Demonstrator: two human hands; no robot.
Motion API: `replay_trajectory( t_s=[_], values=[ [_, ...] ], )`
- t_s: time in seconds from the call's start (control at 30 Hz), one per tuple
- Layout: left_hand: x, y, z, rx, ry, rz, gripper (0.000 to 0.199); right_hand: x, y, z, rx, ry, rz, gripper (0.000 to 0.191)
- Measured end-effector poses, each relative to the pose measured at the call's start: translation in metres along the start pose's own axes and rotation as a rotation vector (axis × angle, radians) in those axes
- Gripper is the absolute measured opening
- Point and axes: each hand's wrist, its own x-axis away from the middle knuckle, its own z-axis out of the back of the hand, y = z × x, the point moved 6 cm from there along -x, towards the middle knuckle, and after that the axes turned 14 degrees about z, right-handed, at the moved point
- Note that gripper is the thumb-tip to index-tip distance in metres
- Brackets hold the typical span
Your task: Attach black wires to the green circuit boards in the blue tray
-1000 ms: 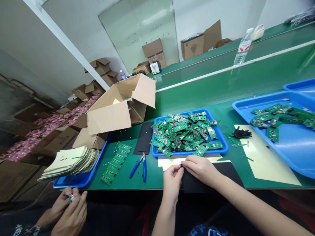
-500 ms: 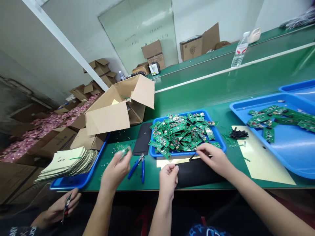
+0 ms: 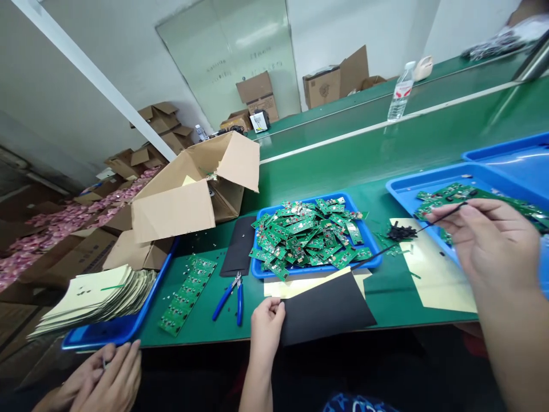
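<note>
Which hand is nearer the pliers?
Left. The left hand grips the black sheet at its left edge, just right of the pliers. The right hand is far right, over the right blue tray, pinching a thin black strip.

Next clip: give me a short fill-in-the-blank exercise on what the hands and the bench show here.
1. The left hand grips the edge of a black ____.
2. The right hand pinches a thin black ____.
3. The tray piled with circuit boards is ____ in colour.
4. Left of that tray, the pliers lie on the green bench with ____ handles.

Missing words: sheet; strip; blue; blue
</note>
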Motion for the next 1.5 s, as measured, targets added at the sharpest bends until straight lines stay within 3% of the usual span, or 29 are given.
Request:
replay_trajectory(
  t_s=[0.07,0.17,0.27,0.33,0.47,0.57,0.67,0.73,0.83,1.03,1.2,1.33,1.43,1.5],
  values=[
    [-0.001,-0.014,-0.018,-0.109,-0.044,0.054,0.016,-0.006,-0.015,0.003,0.022,0.044,0.078,0.015],
    [-0.004,-0.023,-0.027,-0.171,-0.057,0.11,0.02,-0.007,-0.034,0.004,0.119,0.085,0.16,0.011],
    [-0.005,-0.025,-0.035,-0.187,-0.049,0.13,0.031,-0.002,-0.038,-0.006,0.282,-0.06,0.104,0.009],
    [-0.002,-0.021,-0.038,-0.216,0.015,0.074,0.034,0.003,-0.034,-0.012,0.363,-0.175,0.049,0.011],
    [0.015,0.008,-0.042,-0.433,0.232,-0.23,0.021,0.009,-0.021,-0.011,0.417,-0.247,-0.051,0.015],
    [0.033,0.039,-0.074,-0.599,0.117,-0.538,0.01,0.011,-0.013,-0.014,0.387,-0.265,-0.096,0.015],
    [0.046,0.064,-0.12,-0.773,0.012,-0.809,0.032,0.012,-0.009,-0.029,0.324,-0.333,-0.1,0.014],
    [0.046,0.074,-0.145,-0.874,-0.006,-0.905,0.049,0.013,-0.008,-0.041,0.291,-0.401,-0.096,0.013],
    [0.037,0.08,-0.165,-0.931,-0.083,-0.977,0.038,0.01,-0.008,-0.055,0.266,-0.488,-0.073,0.013],
    [0.024,0.086,-0.152,-0.763,-0.194,-0.972,0.014,0.0,0.011,-0.068,0.25,-0.582,-0.121,0.021],
    [0.012,0.122,-0.133,-0.39,-0.112,-0.937,0.023,0.01,0.046,-0.094,0.156,-0.711,-0.346,0.033],
    [0.011,0.154,-0.135,-0.201,-0.038,-1.056,0.026,0.014,0.054,-0.116,0.03,-0.635,-0.387,0.042],
    [0.011,0.161,-0.143,-0.113,-0.073,-1.077,0.024,0.012,0.055,-0.124,-0.045,-0.53,-0.348,0.044],
    [0.006,0.157,-0.148,-0.063,-0.133,-1.009,0.023,0.012,0.058,-0.125,-0.061,-0.51,-0.329,0.042]
  ],
)
